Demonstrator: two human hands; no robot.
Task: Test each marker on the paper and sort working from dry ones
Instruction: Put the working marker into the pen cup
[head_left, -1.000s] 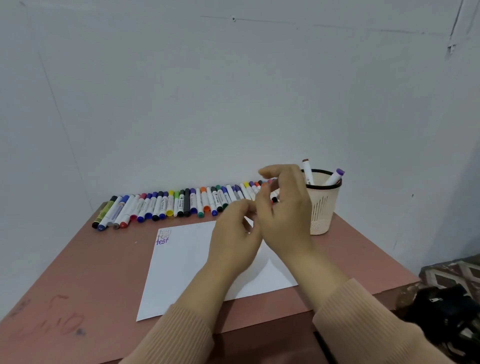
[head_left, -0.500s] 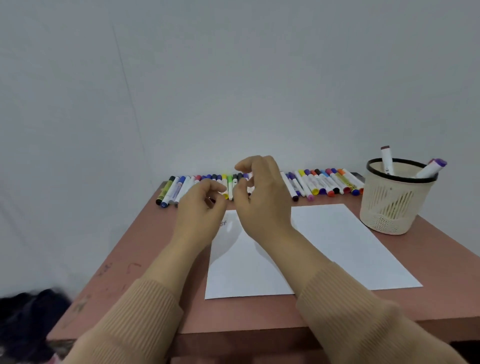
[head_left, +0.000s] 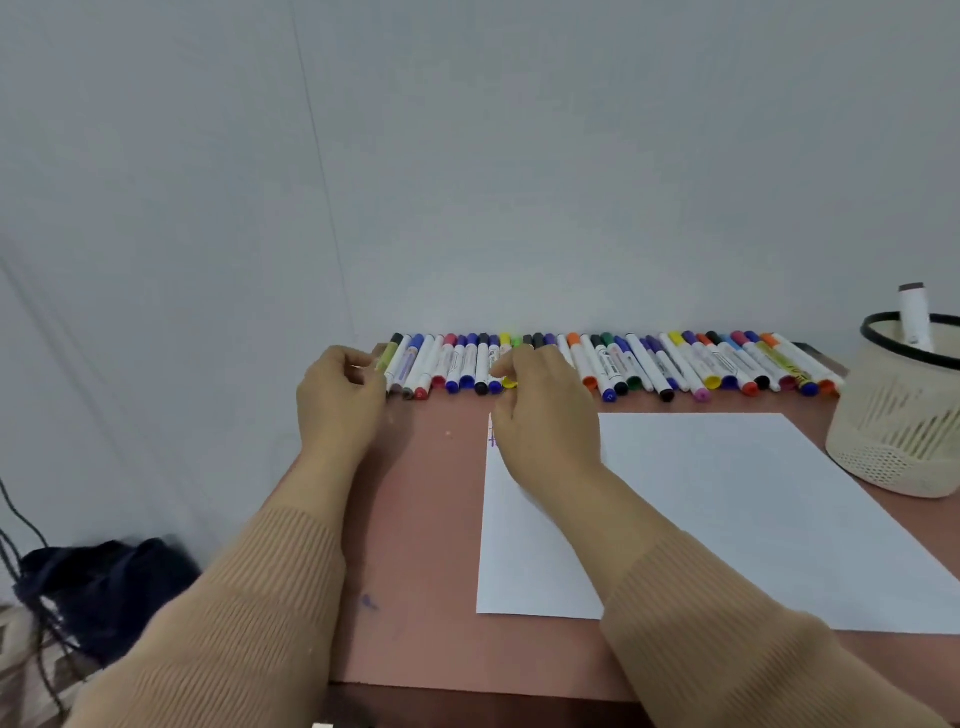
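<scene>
Slim capped plastic markers (head_left: 639, 364) lie side by side along the wall (head_left: 519, 156) on the matte reddish table (head_left: 431, 519), behind a smooth white paper (head_left: 727, 493). The left hand (head_left: 337, 405) curls at the row's left end, and the right hand (head_left: 545, 415) curls over a yellow-capped marker (head_left: 509, 383). Whether either hand grips one is unclear. A perforated cream basket (head_left: 893, 441) stands at the right.

No words can be read here. The paper (head_left: 727, 493) has a bit of purple writing (head_left: 492, 440) at its top left corner, but the right hand (head_left: 545, 421) hides most of it. The markers (head_left: 675, 364) have labels, too small to read.
</scene>
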